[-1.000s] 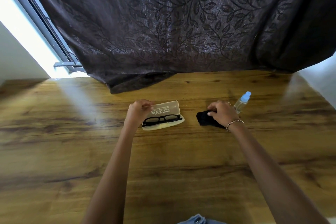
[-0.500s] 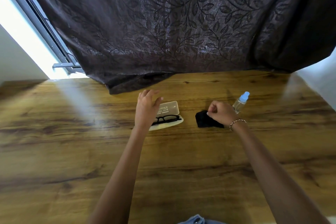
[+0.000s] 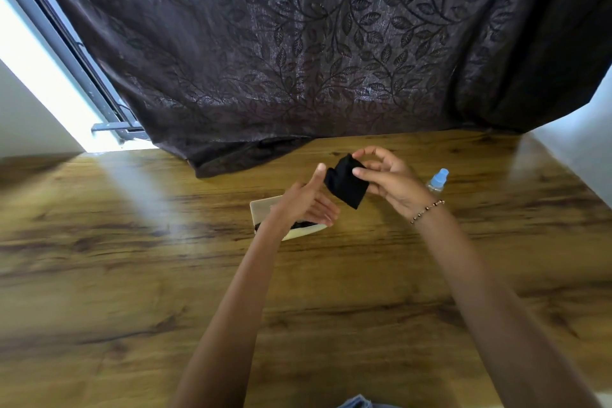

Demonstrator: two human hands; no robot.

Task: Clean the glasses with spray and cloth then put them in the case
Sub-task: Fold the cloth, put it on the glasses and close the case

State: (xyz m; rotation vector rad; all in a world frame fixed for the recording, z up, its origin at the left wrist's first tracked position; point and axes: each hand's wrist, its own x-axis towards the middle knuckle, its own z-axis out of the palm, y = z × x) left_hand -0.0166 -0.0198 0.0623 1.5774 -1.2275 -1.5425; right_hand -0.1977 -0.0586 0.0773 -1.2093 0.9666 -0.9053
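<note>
The right hand's fingers (image 3: 377, 152) are curled, and with the thumb they pinch the upper right edge of a black cloth (image 3: 346, 185), which hangs folded in the air above the table (image 3: 132, 275). The right hand (image 3: 394, 184) is raised with its palm turned toward the left. A beaded bracelet (image 3: 427, 210) circles the wrist, and the bare forearm runs down to about 5 o'clock, out of the frame.

The left hand's fingers (image 3: 326, 212) are straight and loosely spread, gripping nothing. They point toward 4 o'clock. The thumb sticks up toward 1 o'clock, its tip at the cloth's left edge; I cannot tell whether it touches. The left hand (image 3: 303, 202) hovers palm up at 8 o'clock from the cloth, and its forearm stretches back toward 7 o'clock.

Directly under the left hand lies the open pale case (image 3: 261, 212) on the table, its lid folded back toward 12 o'clock. The glasses (image 3: 303, 224) rest inside it; only a dark strip of frame shows beneath the hand.

At 3 o'clock from the right hand, just beyond the wrist, a small clear spray bottle (image 3: 437, 179) with a light blue cap stands on the table.

A dark leaf-patterned curtain (image 3: 298, 43) hangs behind the table at 12 o'clock, its hem draped onto the wood. Bright window light (image 3: 39, 76) shows at 10 o'clock.
</note>
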